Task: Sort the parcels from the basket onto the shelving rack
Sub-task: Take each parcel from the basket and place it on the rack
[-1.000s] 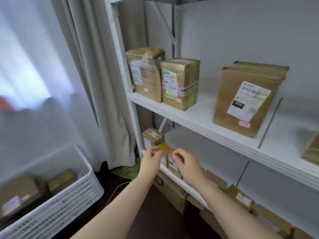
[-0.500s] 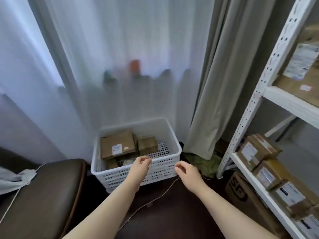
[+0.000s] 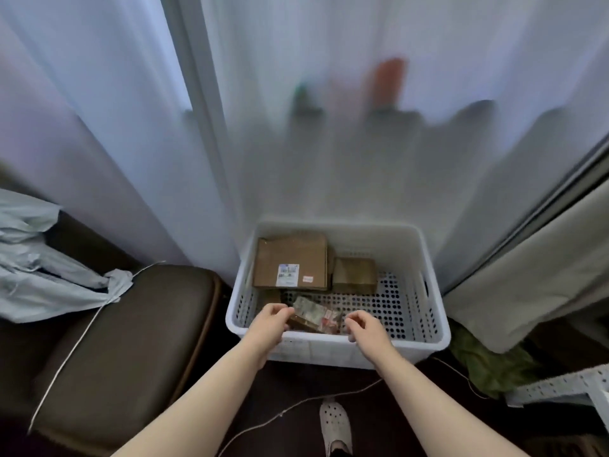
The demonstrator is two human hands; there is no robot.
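A white perforated basket [image 3: 431,311] stands on the dark floor by the curtain. Inside lie a large flat brown parcel [image 3: 291,260] with a label, a small brown box [image 3: 354,275] to its right, and a small taped parcel [image 3: 313,313] near the front wall. My left hand [image 3: 268,321] reaches over the front rim, its loosely curled fingertips at the taped parcel's left end. Just off that parcel's right end hovers my right hand [image 3: 365,328], fingers also loosely curled. Neither hand grips anything. Only a corner of the white shelving rack [image 3: 560,384] shows at the lower right.
A brown leather seat [image 3: 115,341] with light blue cloth [image 3: 39,258] on it stands left of the basket. A white cord [image 3: 296,407] runs across the floor by a white shoe [image 3: 334,423]. Green fabric [image 3: 487,361] and a grey curtain [image 3: 527,275] lie right.
My view turned from the rack down to the basket. Both hands let go of the parcel on the lower shelf and moved, empty, over the basket's front rim toward the taped parcel.
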